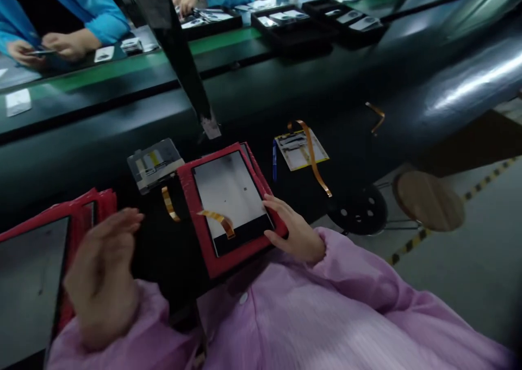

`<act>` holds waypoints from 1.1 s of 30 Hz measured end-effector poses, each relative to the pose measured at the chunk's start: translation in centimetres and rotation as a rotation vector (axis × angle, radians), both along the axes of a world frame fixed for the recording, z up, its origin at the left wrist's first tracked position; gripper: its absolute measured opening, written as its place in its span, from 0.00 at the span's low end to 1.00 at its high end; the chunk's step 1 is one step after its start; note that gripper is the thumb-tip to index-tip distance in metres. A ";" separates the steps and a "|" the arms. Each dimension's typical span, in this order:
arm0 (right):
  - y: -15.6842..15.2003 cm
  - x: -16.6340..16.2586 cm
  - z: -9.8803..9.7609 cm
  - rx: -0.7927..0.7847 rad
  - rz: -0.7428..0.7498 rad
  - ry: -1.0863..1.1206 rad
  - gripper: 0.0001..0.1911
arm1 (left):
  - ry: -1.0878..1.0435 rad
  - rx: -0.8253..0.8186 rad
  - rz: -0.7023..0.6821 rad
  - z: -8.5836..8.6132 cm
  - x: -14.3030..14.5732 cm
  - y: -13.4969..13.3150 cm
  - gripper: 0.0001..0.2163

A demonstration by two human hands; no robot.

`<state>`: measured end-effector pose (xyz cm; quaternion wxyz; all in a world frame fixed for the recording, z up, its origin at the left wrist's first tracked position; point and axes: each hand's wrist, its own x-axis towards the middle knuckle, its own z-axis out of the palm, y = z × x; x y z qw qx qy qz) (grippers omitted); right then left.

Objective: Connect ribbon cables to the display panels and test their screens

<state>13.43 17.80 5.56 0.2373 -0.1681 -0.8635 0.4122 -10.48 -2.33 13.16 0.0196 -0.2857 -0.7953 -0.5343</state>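
Observation:
A flat screen panel (pixel 228 182) with a black lower band lies on red wrapping (pixel 199 248) in front of me. An orange flex cable (pixel 220 223) curls over its lower part. My right hand (pixel 291 229) rests at the panel's right edge, fingers stretched out and apart. My left hand (pixel 106 272) is raised at the left, slightly blurred, its fingers extended and holding nothing visible. Beside it lies a larger grey panel (pixel 32 283) on a stack of red wrapping (pixel 104 196). Another short flex cable (pixel 170 204) lies between the two stacks.
Behind the panel lie a grey flat part (pixel 155 164), a blue pen (pixel 274 161) and a white part (pixel 299 150) crossed by a long orange cable (pixel 314 161). A dark post (pixel 179 55) rises ahead. Co-workers in blue sleeves (pixel 101 19) sit opposite; stools (pixel 429 200) stand right.

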 end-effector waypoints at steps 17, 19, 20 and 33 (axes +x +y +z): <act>30.7 3.6 3.4 0.155 -0.767 -0.604 0.13 | 0.325 -0.851 -0.725 -4.9 18.0 19.3 0.30; 30.9 2.1 3.1 0.191 -0.680 -0.602 0.13 | 0.339 -0.889 -0.664 -5.3 17.5 20.4 0.30; 30.8 1.2 2.8 0.212 -0.618 -0.600 0.13 | 0.346 -0.902 -0.655 -5.6 17.3 20.8 0.30; 27.4 -4.6 -0.2 0.450 -0.356 -0.523 0.19 | 0.483 -0.866 -0.501 -8.8 18.9 23.1 0.31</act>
